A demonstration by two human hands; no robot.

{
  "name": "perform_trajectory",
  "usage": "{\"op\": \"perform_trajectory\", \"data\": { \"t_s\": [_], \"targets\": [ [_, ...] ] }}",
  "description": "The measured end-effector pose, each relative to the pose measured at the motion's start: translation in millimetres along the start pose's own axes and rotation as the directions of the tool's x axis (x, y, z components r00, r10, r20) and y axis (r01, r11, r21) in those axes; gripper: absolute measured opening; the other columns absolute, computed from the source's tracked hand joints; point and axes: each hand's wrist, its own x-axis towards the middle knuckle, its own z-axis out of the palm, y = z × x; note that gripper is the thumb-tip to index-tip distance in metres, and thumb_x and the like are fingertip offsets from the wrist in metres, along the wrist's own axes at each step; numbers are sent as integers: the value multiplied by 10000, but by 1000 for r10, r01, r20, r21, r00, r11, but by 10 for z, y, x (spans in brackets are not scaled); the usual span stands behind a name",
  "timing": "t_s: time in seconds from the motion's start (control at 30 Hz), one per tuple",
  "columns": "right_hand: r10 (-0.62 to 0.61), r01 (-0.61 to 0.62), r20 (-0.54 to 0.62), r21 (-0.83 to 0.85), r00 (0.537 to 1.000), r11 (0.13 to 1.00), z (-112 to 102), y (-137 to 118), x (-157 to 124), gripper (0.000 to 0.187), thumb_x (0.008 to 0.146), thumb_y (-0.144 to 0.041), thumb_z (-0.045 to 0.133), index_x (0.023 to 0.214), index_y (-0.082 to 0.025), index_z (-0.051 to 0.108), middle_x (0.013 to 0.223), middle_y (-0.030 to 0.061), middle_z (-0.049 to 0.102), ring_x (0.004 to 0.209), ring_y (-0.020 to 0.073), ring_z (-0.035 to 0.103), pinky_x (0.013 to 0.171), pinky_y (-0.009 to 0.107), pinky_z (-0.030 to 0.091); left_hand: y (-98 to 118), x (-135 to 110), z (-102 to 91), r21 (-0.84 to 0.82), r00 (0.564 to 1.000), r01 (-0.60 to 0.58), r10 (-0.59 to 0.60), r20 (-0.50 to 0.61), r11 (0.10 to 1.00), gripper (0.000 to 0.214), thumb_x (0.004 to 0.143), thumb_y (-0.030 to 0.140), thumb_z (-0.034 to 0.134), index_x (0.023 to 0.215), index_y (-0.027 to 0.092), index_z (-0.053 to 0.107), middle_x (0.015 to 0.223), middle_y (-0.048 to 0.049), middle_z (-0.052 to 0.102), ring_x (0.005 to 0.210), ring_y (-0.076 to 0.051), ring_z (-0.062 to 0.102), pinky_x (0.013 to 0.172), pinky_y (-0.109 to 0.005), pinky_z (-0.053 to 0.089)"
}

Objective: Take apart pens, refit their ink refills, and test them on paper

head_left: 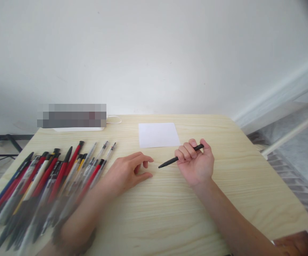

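A black pen (168,162) is gripped in my right hand (196,161), fingers curled round its upper part and the thumb at its top end. Its tapered tip points left and slightly down, above the table. My left hand (131,169) is just left of that tip, thumb and fingers apart with nothing between them. Behind both hands a blank sheet of white paper (157,135) lies on the table. To the left, partly covered by my left forearm, spreads a pile of pens (49,177) in red, black, clear, white and blue.
The light wood table (249,185) backs onto a white wall (154,57). At its back left sits a pixelated dark and white object (72,119) beside a white cord loop (115,120). Beyond the right edge are a pale rail (292,133) and a striped surface.
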Motion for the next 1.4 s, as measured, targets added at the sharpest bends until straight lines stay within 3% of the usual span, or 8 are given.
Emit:
{"op": "perform_trajectory", "data": {
  "t_s": [0.17, 0.33, 0.67, 0.87, 1.03, 1.2, 1.4],
  "targets": [
    [-28, 25, -32, -76, 999, 997, 0, -32, -1, 225, 821, -298, 372, 637, -193, 449, 435, -96, 186, 357, 66, 119, 346, 200, 175, 7, -2, -10, -11, 1000, -4, 4, 3, 1000, 246, 760, 266, 607, 1001, 217, 600, 784, 22, 587, 586, -88, 481, 557, -200, 390],
    [-36, 31, -46, -87, 998, 996, -18, -18, 7, 214, 812, -300, 383, 638, -196, 453, 432, -99, 194, 348, 66, 151, 343, 191, 216, 6, -3, -15, -27, 1000, 1, -1, 13, 1000, 248, 758, 256, 614, 1001, 213, 595, 782, 19, 578, 602, -95, 489, 565, -206, 398],
    [2, -3, -15, -75, 1000, 997, -1, 46, -3, 372, 850, -462, 351, 647, -182, 487, 474, -78, 223, 400, 74, 228, 409, 204, 298, 37, -10, -41, -2, 999, -30, 30, 33, 1000, 256, 771, 348, 623, 987, 211, 611, 851, 1, 588, 599, -93, 502, 577, -217, 416],
    [77, -71, 65, -93, 995, 993, 114, 235, -105, 417, 859, -508, 324, 632, -192, 476, 554, -48, 268, 489, 97, 317, 521, 246, 372, 98, -9, -41, -24, 982, -160, 157, -109, 987, 287, 793, 405, 591, 989, 199, 633, 935, -56, 618, 819, -163, 567, 736, -282, 457],
    [80, -78, 77, -24, 994, 997, 97, 241, -109, 355, 861, -430, 338, 629, -188, 455, 563, -50, 247, 490, 94, 299, 513, 235, 359, 83, 6, -31, 1, 971, -216, 215, -106, 976, 324, 765, 382, 632, 1026, 191, 626, 910, -62, 654, 840, -191, 548, 768, -328, 466],
    [27, -25, 54, -32, 998, 999, 26, 182, -60, 225, 838, -328, 386, 682, -199, 484, 538, -61, 226, 468, 97, 279, 484, 225, 340, 74, -6, -16, -20, 980, -183, 181, -80, 983, 306, 764, 316, 638, 1043, 192, 611, 869, -45, 654, 827, -176, 567, 773, -314, 474],
    [18, -15, 59, -47, 998, 999, 17, 184, -62, 203, 833, -309, 397, 692, -204, 498, 514, -66, 232, 453, 94, 279, 478, 221, 335, 93, -11, -11, -38, 983, -167, 164, -84, 985, 261, 782, 308, 621, 1007, 176, 629, 819, -33, 652, 789, -155, 580, 747, -274, 473]
  ]
}}
